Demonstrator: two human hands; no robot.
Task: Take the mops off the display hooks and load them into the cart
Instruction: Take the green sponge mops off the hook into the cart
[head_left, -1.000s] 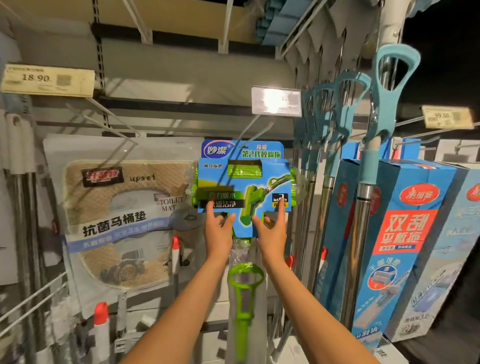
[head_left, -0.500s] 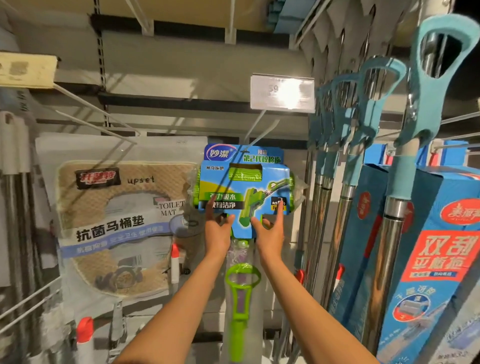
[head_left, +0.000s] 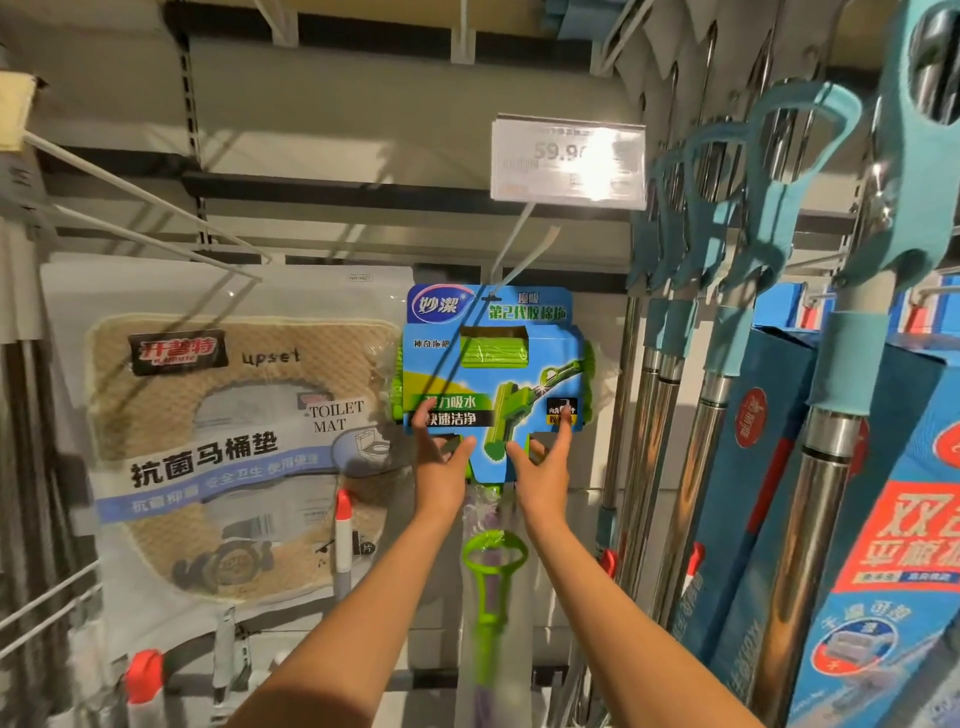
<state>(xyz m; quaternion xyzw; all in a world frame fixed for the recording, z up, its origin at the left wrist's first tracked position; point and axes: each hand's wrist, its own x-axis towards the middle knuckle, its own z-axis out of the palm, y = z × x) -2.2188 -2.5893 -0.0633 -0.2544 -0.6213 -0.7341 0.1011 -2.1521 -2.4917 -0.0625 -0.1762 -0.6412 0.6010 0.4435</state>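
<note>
Both hands grasp the lower edge of the green mop's blue header card, branded 妙潔: left hand under 快速洁净, right hand beside it. The card hangs on a display hook below the 59.9 price tag. Left of it hangs a "TOILET MAT" pack.

two hands, one green mop, one price tag

Warm, fairly dim store light falls from above. Glare washes out the price tag, and highlights streak the chrome mop poles. Wide-angle bending curves the frame edges; the lower corners blur softly.
</note>
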